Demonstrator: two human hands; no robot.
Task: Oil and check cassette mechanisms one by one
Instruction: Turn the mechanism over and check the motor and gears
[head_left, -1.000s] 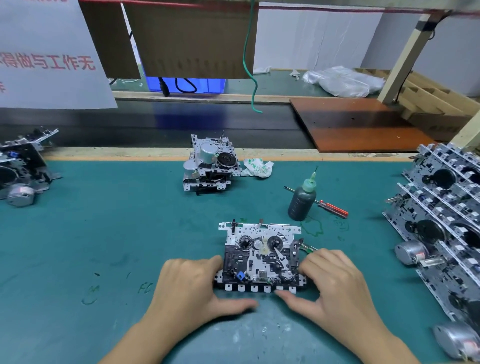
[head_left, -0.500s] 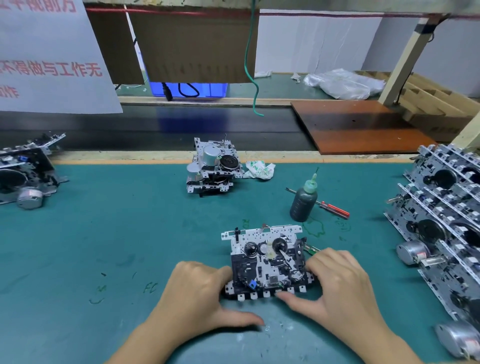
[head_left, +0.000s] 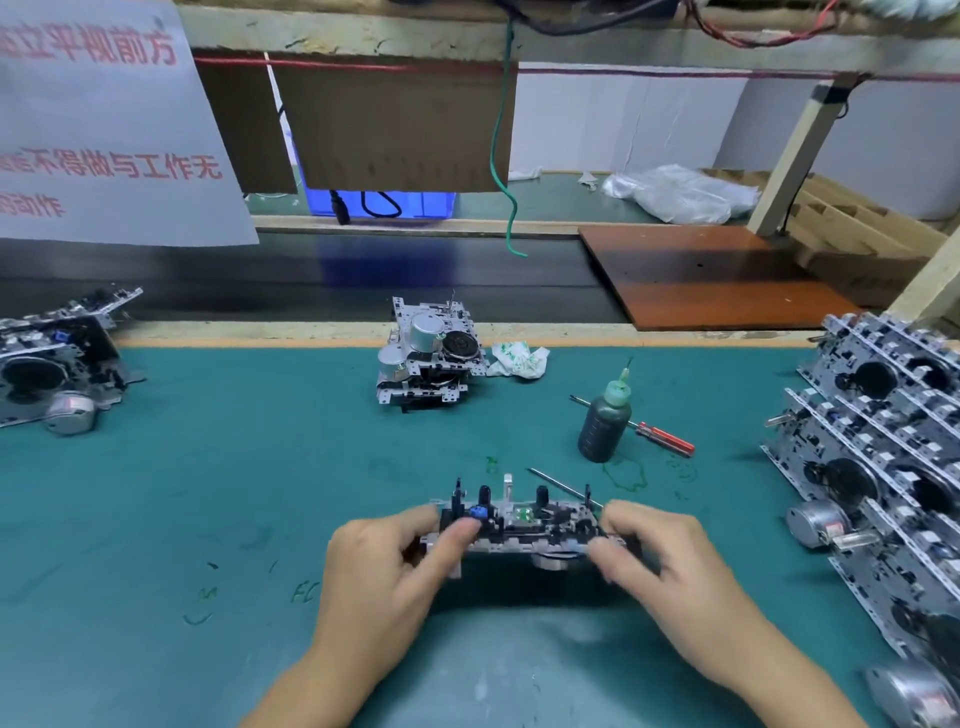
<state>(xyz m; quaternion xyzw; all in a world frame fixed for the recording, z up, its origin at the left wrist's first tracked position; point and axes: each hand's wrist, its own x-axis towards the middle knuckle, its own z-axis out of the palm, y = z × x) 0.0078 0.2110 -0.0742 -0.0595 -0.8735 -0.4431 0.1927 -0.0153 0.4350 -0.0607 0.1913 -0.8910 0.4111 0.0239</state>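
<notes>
Both hands, left hand (head_left: 387, 571) and right hand (head_left: 670, 566), are pinching the cassette mechanism (head_left: 519, 525) by its ends, tilting it edge-on just above the near surface (head_left: 234, 493); looks like the check step, next probably needing the oil bottle (head_left: 605, 421).

Underside of held cassette mechanism (head_left: 519, 525) hidden, its ends covered by left hand (head_left: 384, 566) and right hand (head_left: 670, 566), right fingertips (head_left: 597, 548) motion-blurred, stacked mechanisms (head_left: 883, 467) cut off at right edge, white sign (head_left: 104, 130) cropped left.
</notes>
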